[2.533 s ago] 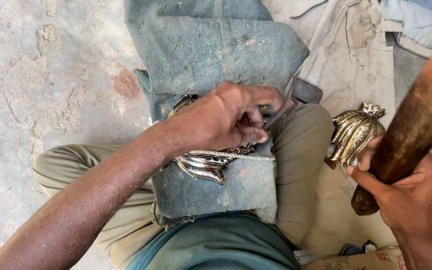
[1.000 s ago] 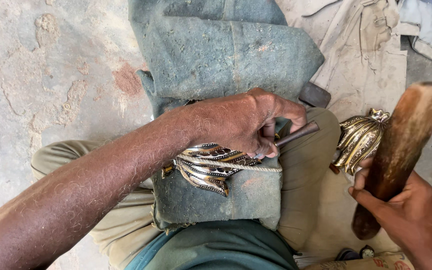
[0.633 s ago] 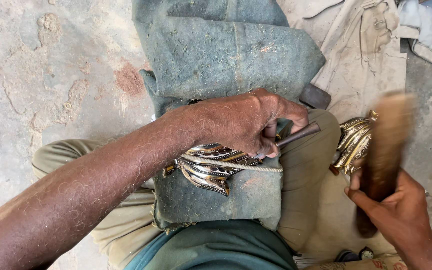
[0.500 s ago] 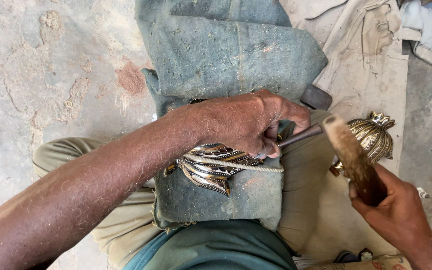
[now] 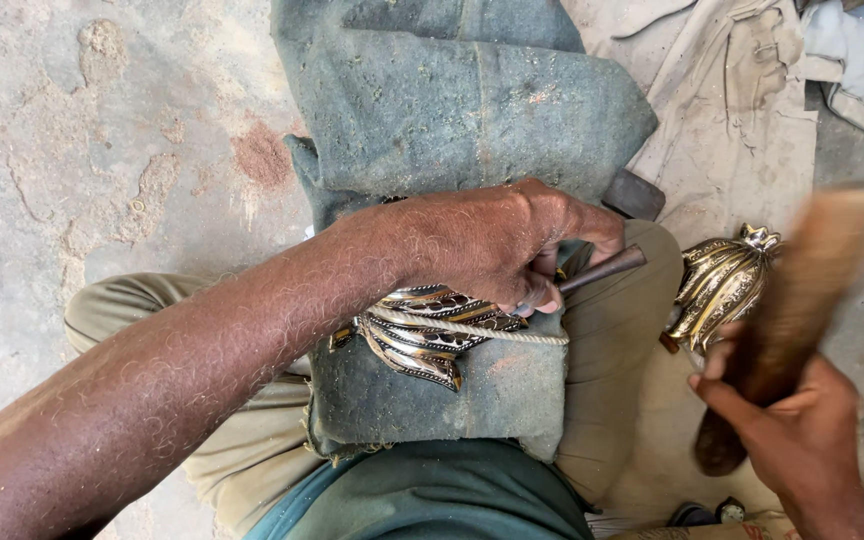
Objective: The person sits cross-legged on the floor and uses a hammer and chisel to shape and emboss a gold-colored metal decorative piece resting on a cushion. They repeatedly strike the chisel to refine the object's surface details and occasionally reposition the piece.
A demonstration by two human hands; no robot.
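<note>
The left hand (image 5: 492, 245) is closed around a thin metal punch (image 5: 602, 270), its fingers (image 5: 537, 295) pinching the shaft near the working end. The tip itself is hidden under the hand, so contact with the workpiece cannot be confirmed. The exposed blunt end points toward the right hand, which suits it to receiving blows.

The workpiece is a ribbed, leaf-shaped metal ornament (image 5: 422, 335), silver with dark grooves. It lies on a folded grey-green cloth pad (image 5: 452, 120) draped over the person's lap and thigh. A pale cord (image 5: 472, 328) runs across the ornament and appears to bind it to the pad. In all likelihood the pad cushions the piece and the cord stops it from sliding.

The right hand (image 5: 802, 440) grips a thick wooden mallet (image 5: 802, 290) low on the handle, fingers wrapped tightly round it. The mallet is motion-blurred and stands apart from the punch.

A second ornament (image 5: 722, 285), brass-coloured and ribbed with a small crown-like top, sits just beside the right knee, near the mallet and within reach. Whether it rests on the floor or on the beige cloth (image 5: 742, 110) spread there cannot be determined.

The floor (image 5: 102, 150) is rough, stained concrete. No packages, labels or signs are legible; only a tan, cardboard-like edge shows at the lower right margin.
</note>
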